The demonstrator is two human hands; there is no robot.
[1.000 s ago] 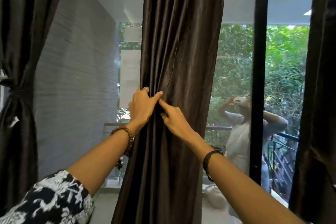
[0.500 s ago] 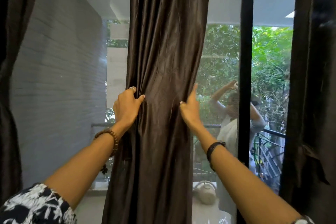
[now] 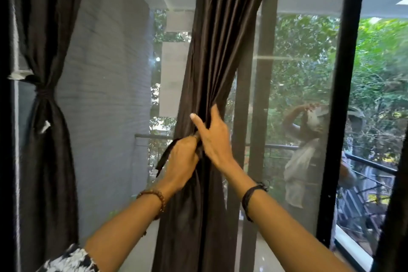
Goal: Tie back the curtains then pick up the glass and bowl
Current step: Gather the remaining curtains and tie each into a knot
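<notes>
Two hands on the middle curtain: left hand clenched on dark tie strap, right hand gripping gathered folds. Second curtain at left already tied. Glass, bowl unseen.

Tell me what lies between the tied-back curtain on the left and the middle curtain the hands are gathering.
In the head view, only window glass separates the tied curtain from the middle curtain, showing a grey ribbed wall outside.

open gap left of middle curtain; window frame crowds right.
</notes>
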